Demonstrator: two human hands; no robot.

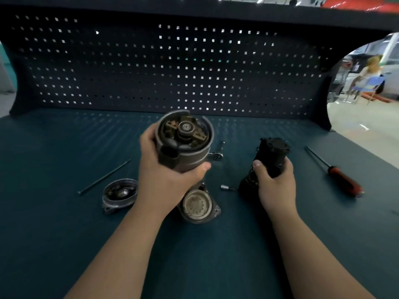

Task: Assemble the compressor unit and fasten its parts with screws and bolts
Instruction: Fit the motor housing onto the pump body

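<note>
My left hand [168, 180] grips the housing [185, 143], a grey metal cylinder. The fingers go around its left side and the thumb presses on its lower right edge. I hold it lifted over the bench [64, 234], with the open end turned toward me, so a round shaft end and brown brush parts show inside.

My right hand [277, 188] is closed around the rotor [271, 156], a black cylinder whose top leans to the right. The thumb lies on its front. Its lower end is down at the bench, but I cannot tell if it touches. The two parts are apart, with the housing to the left and a little higher.

Just under my left wrist lies a flange [198, 205] with a toothed ring inside. To its left lies a round cap [119, 194], hollow side up. A long thin bolt [103, 178] lies slanted, further left. A small socket [226, 187] lies just beside the rotor's lower end. Behind the housing a wrench [218, 153] is partly hidden. A screwdriver [336, 174] with a red handle lies well to the right. A dark pegboard [172, 67] stands at the back.
</note>
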